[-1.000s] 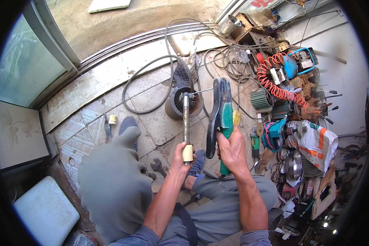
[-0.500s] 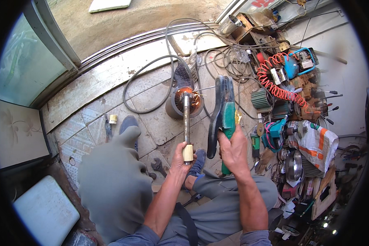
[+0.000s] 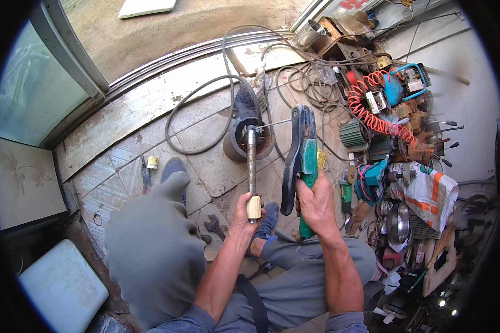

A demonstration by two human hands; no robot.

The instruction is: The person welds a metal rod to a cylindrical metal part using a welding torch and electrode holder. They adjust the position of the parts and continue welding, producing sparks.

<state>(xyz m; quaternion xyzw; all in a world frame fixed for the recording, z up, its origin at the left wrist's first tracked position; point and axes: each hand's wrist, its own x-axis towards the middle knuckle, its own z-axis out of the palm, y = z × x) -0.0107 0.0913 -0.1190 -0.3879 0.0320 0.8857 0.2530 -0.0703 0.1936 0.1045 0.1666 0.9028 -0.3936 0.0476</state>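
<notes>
My left hand [image 3: 240,215] is closed around the near end of a metal rod [image 3: 252,166], beside a pale yellow sleeve [image 3: 254,207] on it. The rod's far end rests at or over the opening of a dark, thick-walled metal cylinder [image 3: 234,151] standing on the floor. My right hand [image 3: 318,204] grips the green handle of a welding electrode holder [image 3: 309,155] with black jaws. From those jaws a thin welding electrode [image 3: 276,122] points left, its tip close to the rod's far end. Whether the tip touches the rod, I cannot tell.
Dark cable [image 3: 197,151] loops across the tiles behind the cylinder. An adjustable wrench [image 3: 213,224] lies near my shoes. To the right are a coiled orange hose [image 3: 366,123], a teal power tool [image 3: 372,183] and a white sack [image 3: 430,197]. A white stool [image 3: 66,283] stands at left.
The orange glow and sparks in the cylinder's mouth have gone, and its inside shows darker. Both hands keep their hold and have barely moved.
</notes>
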